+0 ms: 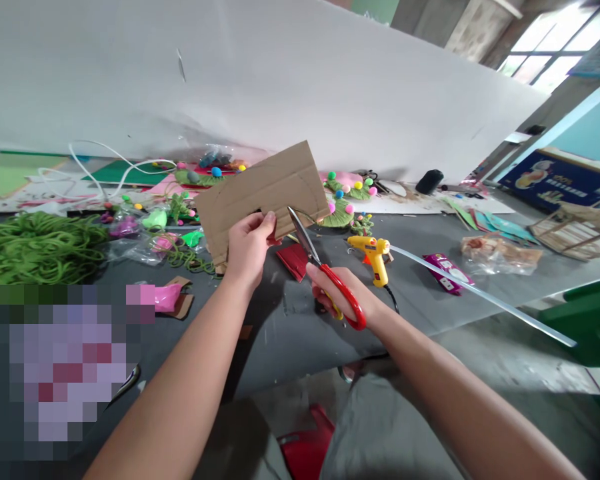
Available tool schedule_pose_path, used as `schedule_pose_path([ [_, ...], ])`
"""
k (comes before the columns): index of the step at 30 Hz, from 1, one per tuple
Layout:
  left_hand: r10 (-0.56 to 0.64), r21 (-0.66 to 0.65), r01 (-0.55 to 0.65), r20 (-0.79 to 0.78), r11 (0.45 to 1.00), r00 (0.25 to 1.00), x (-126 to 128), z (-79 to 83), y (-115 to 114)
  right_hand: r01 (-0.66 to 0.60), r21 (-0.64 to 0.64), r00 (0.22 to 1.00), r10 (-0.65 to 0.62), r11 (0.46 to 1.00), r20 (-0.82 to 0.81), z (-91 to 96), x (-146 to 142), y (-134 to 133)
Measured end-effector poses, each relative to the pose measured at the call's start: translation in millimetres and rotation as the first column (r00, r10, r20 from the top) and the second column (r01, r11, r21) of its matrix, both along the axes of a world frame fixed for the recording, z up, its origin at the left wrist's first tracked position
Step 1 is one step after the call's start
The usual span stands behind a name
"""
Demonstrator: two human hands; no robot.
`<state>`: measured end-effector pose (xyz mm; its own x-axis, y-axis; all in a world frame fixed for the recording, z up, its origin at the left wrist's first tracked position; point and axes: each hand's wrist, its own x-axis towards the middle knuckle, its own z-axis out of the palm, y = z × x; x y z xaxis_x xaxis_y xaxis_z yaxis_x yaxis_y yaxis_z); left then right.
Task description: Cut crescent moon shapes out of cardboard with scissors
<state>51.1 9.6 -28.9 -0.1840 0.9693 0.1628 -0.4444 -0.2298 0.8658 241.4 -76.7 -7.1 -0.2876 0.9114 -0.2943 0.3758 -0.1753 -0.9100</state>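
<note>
My left hand (pixel 250 243) grips the lower edge of a brown cardboard piece (pixel 267 180), thumb on the near face, and holds it up tilted above the table. A curved line runs across the cardboard's right part, and its lower edge has a cut there. In my right hand (pixel 343 293) is a pair of scissors (pixel 313 248) with red handles, its blades pointing up and left at that lower edge. The blades look nearly together; whether cardboard lies between them I cannot make out. Behind the blades a dark red packet (pixel 293 260) lies on the table.
A yellow glue gun (pixel 373 257) with a long clear glue stick (pixel 485 300) lies to the right, beside a purple packet (pixel 447 273). Green yarn (pixel 25 247) is heaped at left. Leaf shapes with pompoms (pixel 343 213) lie behind the cardboard. A white board (pixel 260 80) stands at the back.
</note>
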Motion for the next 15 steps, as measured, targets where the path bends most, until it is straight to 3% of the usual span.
schedule_pose_path([
  [5,0.018,0.030,-0.017,-0.026,0.999,1.000,5,-4.6,-1,0.055,0.015,0.998,-0.055,0.998,-0.003,-0.9,-8,1],
  [15,0.080,0.033,-0.078,-0.053,0.996,0.995,6,3.9,-4,0.069,0.058,0.997,-0.072,0.996,0.042,1.9,-15,-1],
])
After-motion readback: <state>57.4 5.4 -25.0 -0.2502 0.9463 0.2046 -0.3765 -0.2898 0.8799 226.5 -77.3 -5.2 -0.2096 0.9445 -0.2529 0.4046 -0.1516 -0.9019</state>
